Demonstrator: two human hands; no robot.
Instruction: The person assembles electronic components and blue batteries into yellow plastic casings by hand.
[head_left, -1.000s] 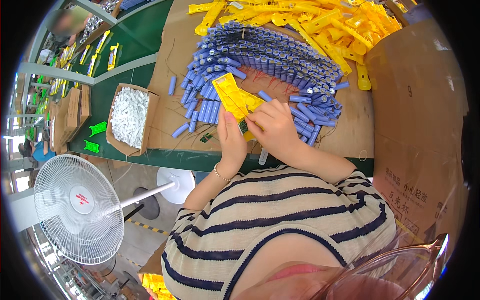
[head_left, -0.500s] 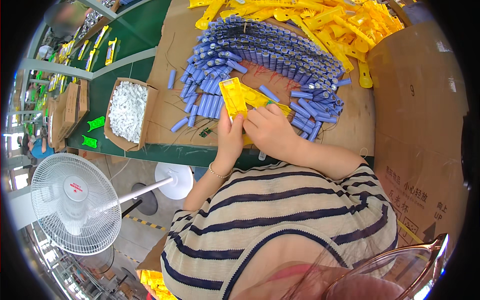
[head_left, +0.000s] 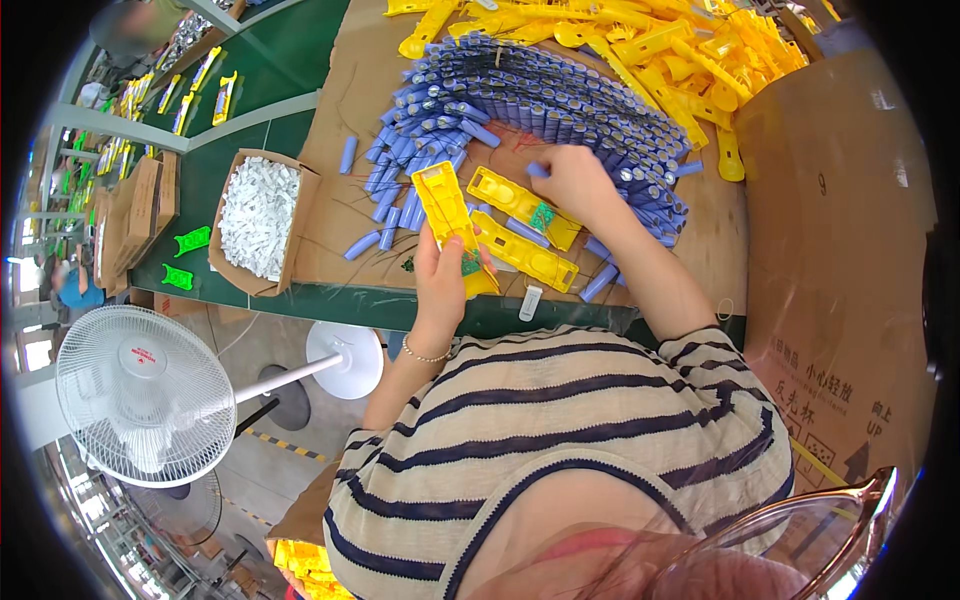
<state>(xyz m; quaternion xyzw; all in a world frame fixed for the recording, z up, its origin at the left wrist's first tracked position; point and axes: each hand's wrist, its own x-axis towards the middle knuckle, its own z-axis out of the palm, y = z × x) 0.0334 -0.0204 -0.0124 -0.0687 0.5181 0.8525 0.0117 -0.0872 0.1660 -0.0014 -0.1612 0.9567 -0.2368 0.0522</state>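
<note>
- Holding long yellow plastic shell in left hand, near green counter's front edge, with green circuit board at near end.
- Apparently pinching blue cylindrical cell in right hand, not yet in shell.

Light is bright and diffuse around the left hand and right hand; both read sharp, as does the yellow casing. White pieces left of the left hand approach washout. Glints: brown carton, right of the right hand; eyeglass rim, below it. The table edge bows below the hands; black vignette surrounds all. Far upper left of the left hand, a person is blurred.
</note>
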